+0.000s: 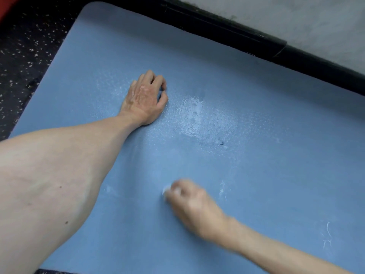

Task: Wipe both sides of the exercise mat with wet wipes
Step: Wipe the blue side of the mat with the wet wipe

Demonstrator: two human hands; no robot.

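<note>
Exercise mat (256, 107), one only, blue, lies flat on a dark speckled floor (25, 46) and fills most of the frame, with a rounded corner at the upper left. Both hands are on top of it.

The left hand (146, 97) sits a little left of the frame's centre, its arm reaching in from the left edge. Its heel presses on the mat and its fingers (156, 82) are curled under, tips against the surface, holding nothing.

The right hand (194, 206) is at lower centre, its arm coming in from the lower right corner, and it is blurred. Its fingers (183, 189) are clenched around one small white wet wipe (165, 191), which pokes out at the left side of the fist and touches the mat.

Between the two hands, nearer the left one, a pale shiny patch (192, 115) marks the mat. A small dark dent (221, 143) lies just below and right of it. Thin white streaks (326, 234) show near the lower right edge.

Along the mat's upper right side runs a black baseboard (237, 36), with a grey-white wall (306, 16) above it. A strip of red (7, 4) shows in the upper left corner.
</note>
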